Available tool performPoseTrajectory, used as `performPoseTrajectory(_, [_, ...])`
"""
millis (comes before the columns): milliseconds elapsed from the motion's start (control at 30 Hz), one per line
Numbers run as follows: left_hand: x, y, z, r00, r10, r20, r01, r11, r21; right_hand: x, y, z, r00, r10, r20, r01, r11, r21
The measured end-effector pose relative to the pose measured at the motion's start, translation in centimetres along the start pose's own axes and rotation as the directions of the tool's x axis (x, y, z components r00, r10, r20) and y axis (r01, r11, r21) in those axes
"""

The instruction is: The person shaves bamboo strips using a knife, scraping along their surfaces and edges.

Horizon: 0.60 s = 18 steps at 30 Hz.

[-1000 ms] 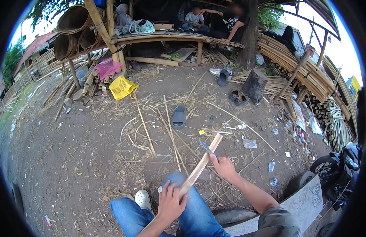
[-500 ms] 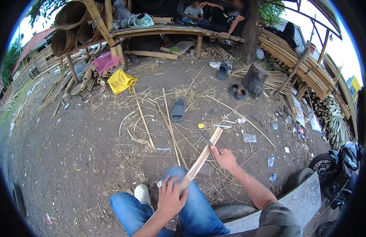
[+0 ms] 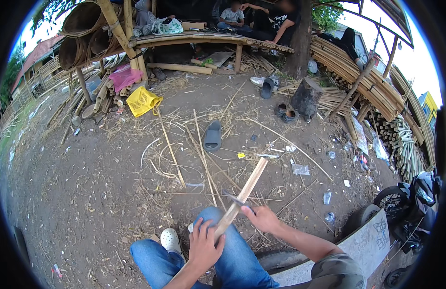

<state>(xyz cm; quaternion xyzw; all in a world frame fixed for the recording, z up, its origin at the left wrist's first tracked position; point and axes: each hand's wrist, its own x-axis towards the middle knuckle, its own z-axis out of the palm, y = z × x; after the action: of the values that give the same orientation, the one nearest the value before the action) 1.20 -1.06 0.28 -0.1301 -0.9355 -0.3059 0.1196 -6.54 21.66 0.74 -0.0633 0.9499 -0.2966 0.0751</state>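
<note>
I see my left hand (image 3: 204, 247) closed around the lower end of the bamboo strip (image 3: 242, 196); the strip points up-right. My right hand (image 3: 264, 217) grips a knife (image 3: 236, 199) against it.

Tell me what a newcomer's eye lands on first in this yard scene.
First, low in the middle, the person's left hand grips a pale bamboo strip that slants up to the right, while the right hand holds a dark blade against it, above a knee in blue jeans. Next comes the bright yellow bag on the dirt at upper left. A grey sandal lies among scattered bamboo slivers at centre.
</note>
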Motion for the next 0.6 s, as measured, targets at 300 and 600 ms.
performPoseTrajectory(300, [0.4, 0.2, 0.2, 1.000, -0.006, -0.014, 0.005, 1.000, -0.018, 5.5, 1.6, -5.5, 0.970, 0.196, -0.141, -0.206, 0.977, -0.060])
performPoseTrajectory(600, [0.0, -0.3, 0.0, 0.998, 0.045, -0.047, -0.044, 0.999, 0.021, 1.3, 0.2, -2.3, 0.998, 0.056, 0.004, -0.055, 0.994, -0.090])
